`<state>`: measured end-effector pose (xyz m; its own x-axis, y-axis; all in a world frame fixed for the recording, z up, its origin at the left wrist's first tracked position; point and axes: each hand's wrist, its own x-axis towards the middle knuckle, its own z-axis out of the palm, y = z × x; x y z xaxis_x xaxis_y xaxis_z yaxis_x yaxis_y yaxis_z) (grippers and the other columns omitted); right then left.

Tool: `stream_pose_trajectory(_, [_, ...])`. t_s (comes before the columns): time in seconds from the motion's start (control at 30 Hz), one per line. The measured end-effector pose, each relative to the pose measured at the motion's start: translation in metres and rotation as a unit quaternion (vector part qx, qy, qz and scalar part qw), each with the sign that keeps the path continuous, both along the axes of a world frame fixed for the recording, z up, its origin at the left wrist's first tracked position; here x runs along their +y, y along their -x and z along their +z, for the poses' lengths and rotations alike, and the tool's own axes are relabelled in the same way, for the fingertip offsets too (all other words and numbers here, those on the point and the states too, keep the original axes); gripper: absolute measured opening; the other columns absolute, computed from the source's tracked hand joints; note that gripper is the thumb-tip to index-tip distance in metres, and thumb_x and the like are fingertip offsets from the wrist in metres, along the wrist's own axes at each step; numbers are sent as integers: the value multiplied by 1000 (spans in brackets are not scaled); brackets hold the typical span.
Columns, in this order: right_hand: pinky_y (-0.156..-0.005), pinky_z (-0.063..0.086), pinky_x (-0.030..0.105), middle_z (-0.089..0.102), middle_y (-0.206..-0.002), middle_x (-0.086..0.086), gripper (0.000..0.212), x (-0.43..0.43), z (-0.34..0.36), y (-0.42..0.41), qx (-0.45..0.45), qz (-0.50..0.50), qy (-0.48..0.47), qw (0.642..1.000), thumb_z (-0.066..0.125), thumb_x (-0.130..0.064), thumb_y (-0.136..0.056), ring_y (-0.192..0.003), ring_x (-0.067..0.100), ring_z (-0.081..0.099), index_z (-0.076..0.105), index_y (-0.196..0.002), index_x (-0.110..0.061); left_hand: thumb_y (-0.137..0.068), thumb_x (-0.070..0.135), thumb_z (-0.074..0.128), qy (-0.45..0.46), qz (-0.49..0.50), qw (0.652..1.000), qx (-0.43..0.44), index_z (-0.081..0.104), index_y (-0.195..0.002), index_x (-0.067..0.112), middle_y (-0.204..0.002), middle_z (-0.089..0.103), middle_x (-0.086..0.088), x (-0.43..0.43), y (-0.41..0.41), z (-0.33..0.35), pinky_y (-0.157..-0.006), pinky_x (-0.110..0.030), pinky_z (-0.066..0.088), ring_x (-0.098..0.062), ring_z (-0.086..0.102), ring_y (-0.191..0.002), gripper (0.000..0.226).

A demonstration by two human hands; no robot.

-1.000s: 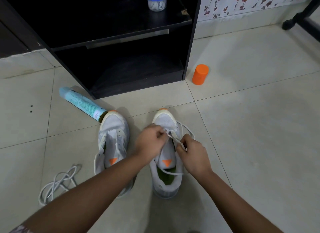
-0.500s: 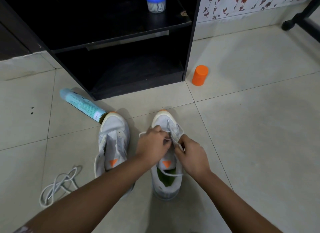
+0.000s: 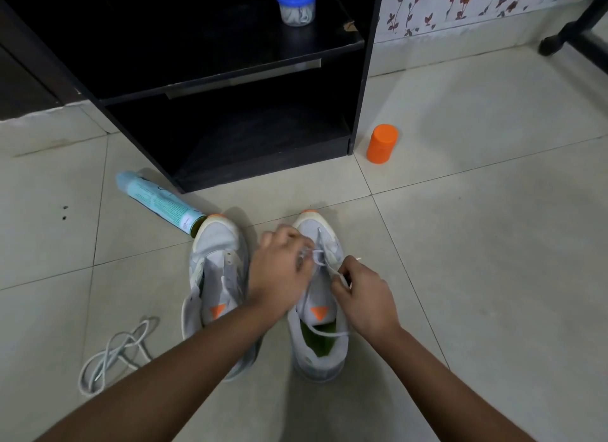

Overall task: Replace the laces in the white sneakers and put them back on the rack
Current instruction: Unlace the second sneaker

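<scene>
Sneakers: two white ones, side by side on the floor tiles in the lower middle of the frame, toes toward the rack; the left sneaker [image 3: 218, 283] has bare eyelets, the right sneaker [image 3: 320, 297] is being laced.
Lace in work: one white lace [image 3: 324, 262], crossed through the front eyelets of the right sneaker, a free end trailing over the heel opening.
Left hand [image 3: 283, 274]: curled over the front eyelets, fingers pinched at the lace; motion blur hides the exact grip, so likely holding one strand.
Right hand [image 3: 363, 297]: closed on the other strand, its tip poking out above the knuckles.
Handling: lace is light, soft and limp; best held just behind the stiff tip to push it through. Sneakers are light, with soft uppers; take them by the heel collar when lifting.
Spare laces: one loose tangle [image 3: 115, 354] at lower left.
Rack [image 3: 362, 89]: one, black, upper middle, lower shelf bare.
Other: one spray can [image 3: 161, 203], one orange jar [image 3: 381, 144], one blue-lidded tub [image 3: 297, 2].
</scene>
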<state>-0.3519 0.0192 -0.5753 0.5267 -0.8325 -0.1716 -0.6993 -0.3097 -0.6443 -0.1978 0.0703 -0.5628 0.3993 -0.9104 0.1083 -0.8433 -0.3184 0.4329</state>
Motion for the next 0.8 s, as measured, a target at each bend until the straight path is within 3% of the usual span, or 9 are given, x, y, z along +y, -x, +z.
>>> stream_pose_trajectory(0.07, [-57, 32, 30, 48, -69, -4, 22, 0, 0, 0, -4, -2, 2, 1000, 52, -31, -91, -62, 19, 48, 40, -77, -19, -90, 40, 48, -81, -77, 992, -64, 66, -102, 28, -109, 51, 6, -2, 11, -2, -80, -31, 40, -17, 45, -104, 25])
stream_pose_trajectory(0.17, [-54, 34, 31, 51, -69, -2, 22, 0, -1, 2, -14, -12, -3, 1000, 52, -31, -91, -61, 18, 49, 41, -77, -18, -92, 35, 44, -104, -75, 991, -50, 65, -96, 18, -107, 51, -1, -7, 11, -11, -83, -32, 39, -20, 46, -102, 28])
stream_pose_trajectory(0.23, [-56, 38, 32, 52, -69, 0, 21, -1, -3, 4, -23, -19, -11, 999, 52, -29, -91, -61, 19, 50, 43, -78, -16, -86, 36, 35, -23, -16, 997, 68, 61, -85, 9, -99, 51, -6, -5, 8, -15, -80, -32, 40, -21, 49, -92, 37])
stream_pose_trajectory(0.3, [-58, 40, 34, 53, -70, 1, 20, -2, -6, 4, -27, -28, -21, 999, 52, -29, -91, -63, 20, 50, 45, -81, -13, -80, 36, 30, 106, 113, 964, 216, 55, -77, 8, -92, 48, -6, 1, 2, -13, -75, -25, 37, -12, 46, -79, 38])
stream_pose_trajectory(0.4, [-60, 42, 35, 54, -71, 1, 21, -2, -9, 5, -32, -35, -38, 998, 51, -32, -92, -64, 20, 52, 46, -81, -14, -80, 29, 35, 171, 223, 920, 272, 50, -71, 9, -87, 49, -5, 4, -10, -1, -70, -21, 33, -7, 42, -71, 27])
stream_pose_trajectory(0.5, [-63, 47, 34, 59, -73, -4, 36, 0, -8, 2, -42, -44, -82, 995, 44, -53, -93, -67, 15, 57, 49, -80, -20, -81, 38, 47, 92, 228, 936, 254, 57, -66, 6, -87, 51, 2, 3, -27, -4, -75, -33, 44, -18, 52, -74, 36])
stream_pose_trajectory(0.6, [-67, 49, 28, 62, -83, -10, 39, -11, -5, -9, -65, -93, -125, 986, 49, -64, -86, -75, 8, 60, 59, -86, -26, -80, 33, 65, -14, 189, 973, 130, 65, -97, 19, -112, 52, 1, 6, -30, -12, -87, -37, 45, -26, 52, -101, 22])
stream_pose_trajectory(0.67, [-66, 48, 26, 64, -82, -11, 28, -23, -6, -18, -47, -87, -136, 986, 62, -55, -81, -75, 7, 60, 62, -83, -27, -79, 16, 64, -9, 153, 984, 87, 59, -116, 22, -124, 50, 0, 7, -24, -12, -93, -37, 40, -25, 45, -113, 38])
stream_pose_trajectory(0.8, [-64, 45, 28, 63, -68, -5, 14, -34, 0, -22, -87, -102, -181, 974, 65, -26, -80, -67, 13, 59, 60, -70, -18, -79, 6, 55, 44, 36, 995, 88, 65, -109, 20, -116, 55, 3, -1, -11, -5, -91, -32, 43, -19, 49, -106, 34])
